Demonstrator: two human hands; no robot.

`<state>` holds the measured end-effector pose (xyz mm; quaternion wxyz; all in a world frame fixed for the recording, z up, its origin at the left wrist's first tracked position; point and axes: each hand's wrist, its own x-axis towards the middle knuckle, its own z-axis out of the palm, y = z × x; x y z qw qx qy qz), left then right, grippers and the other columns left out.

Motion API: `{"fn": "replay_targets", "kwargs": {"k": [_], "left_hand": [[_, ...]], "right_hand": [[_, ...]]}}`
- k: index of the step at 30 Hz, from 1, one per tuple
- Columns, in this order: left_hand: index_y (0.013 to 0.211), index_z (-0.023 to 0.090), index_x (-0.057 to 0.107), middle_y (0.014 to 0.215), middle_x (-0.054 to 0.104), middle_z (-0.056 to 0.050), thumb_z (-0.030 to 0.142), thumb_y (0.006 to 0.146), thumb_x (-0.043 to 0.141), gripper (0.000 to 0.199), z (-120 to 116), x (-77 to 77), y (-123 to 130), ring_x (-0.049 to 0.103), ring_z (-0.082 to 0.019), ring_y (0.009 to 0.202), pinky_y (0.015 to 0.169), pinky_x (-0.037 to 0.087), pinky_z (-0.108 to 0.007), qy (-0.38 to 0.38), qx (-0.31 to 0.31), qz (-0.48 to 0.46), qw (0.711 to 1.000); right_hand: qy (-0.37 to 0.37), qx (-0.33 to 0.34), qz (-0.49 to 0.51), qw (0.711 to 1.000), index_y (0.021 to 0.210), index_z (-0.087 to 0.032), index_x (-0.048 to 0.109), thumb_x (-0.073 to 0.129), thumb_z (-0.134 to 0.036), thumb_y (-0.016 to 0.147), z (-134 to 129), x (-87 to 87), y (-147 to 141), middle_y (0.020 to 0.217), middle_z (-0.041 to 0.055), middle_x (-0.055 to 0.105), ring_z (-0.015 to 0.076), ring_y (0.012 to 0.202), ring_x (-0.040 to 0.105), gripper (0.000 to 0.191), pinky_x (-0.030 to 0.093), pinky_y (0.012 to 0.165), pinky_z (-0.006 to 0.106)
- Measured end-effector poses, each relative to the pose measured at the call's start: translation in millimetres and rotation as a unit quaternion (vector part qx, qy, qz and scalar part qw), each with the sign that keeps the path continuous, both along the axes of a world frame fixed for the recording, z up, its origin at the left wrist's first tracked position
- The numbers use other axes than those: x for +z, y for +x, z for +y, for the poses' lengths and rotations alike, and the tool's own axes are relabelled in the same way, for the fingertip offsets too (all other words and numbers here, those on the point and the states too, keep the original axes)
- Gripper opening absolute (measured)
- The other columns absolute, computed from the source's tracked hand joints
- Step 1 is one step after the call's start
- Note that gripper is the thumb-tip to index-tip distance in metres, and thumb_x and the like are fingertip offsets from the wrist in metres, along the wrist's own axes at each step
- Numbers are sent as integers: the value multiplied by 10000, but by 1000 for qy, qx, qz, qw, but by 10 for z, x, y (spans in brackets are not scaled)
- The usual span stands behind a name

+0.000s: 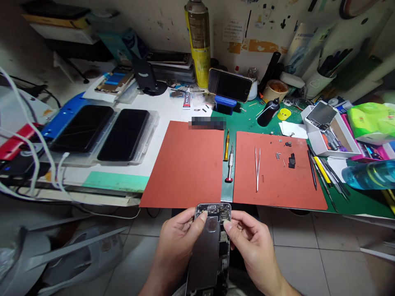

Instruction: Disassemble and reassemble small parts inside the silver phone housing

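Note:
An opened phone (205,255), its battery and inner parts showing, is held just off the table's front edge. My left hand (179,242) grips its left side, the thumb resting on the inside near the top. On the right side my right hand (254,242) holds the frame, thumb on the inner edge and fingers curled behind. Beyond the phone lie a left red mat (188,164) and a right red mat (280,176). Tweezers (257,169) and small black and metal parts (291,160) rest on the right mat.
Two screwdrivers (230,164) lie between the mats. Two dark phones (125,133) sit at the left. A phone on a blue stand (226,105), a spray can (199,45) and a dark bottle (269,113) stand behind. Pens (322,170) and a water bottle (370,174) are right.

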<state>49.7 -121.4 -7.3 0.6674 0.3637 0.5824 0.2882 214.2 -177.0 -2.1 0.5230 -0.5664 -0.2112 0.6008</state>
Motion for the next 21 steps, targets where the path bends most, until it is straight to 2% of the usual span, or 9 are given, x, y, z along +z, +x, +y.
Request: {"fn": "replay_targets", "kwargs": {"k": [3, 7, 12, 21], "left_hand": [[1005, 142, 855, 830, 814, -109, 700, 780, 830, 602, 22, 17, -4, 736, -234, 696, 614, 590, -272, -11, -10, -12, 1000], [969, 139, 858, 794, 805, -104, 689, 770, 833, 586, 34, 39, 3, 724, -232, 667, 584, 580, -268, -3, -3, 17, 1000], [956, 137, 859, 771, 803, -106, 685, 780, 820, 577, 28, 31, 8, 733, -246, 667, 590, 598, -280, 14, -2, 28, 1000], [884, 147, 860, 730, 794, -89, 614, 785, 828, 478, 38, 31, -2, 731, -245, 664, 573, 585, -269, 43, 2, 60, 997]], "right_hand": [[-4, 5, 12, 1000, 998, -161, 841, 878, -602, 832, -5, -25, 6, 685, 14, 643, 123, 612, 520, 472, 463, 547, 242], [-9, 3, 23, 1000, 998, -170, 840, 883, -584, 833, -9, -40, 6, 696, 13, 648, 120, 616, 519, 447, 452, 550, 235], [3, 6, 28, 1000, 999, -186, 843, 874, -557, 855, -3, -28, 5, 676, -3, 620, 125, 627, 530, 399, 497, 591, 245], [1, 9, 31, 999, 1021, -176, 842, 872, -565, 857, 1, -35, -6, 715, 21, 672, 122, 632, 536, 423, 485, 584, 241]]}}
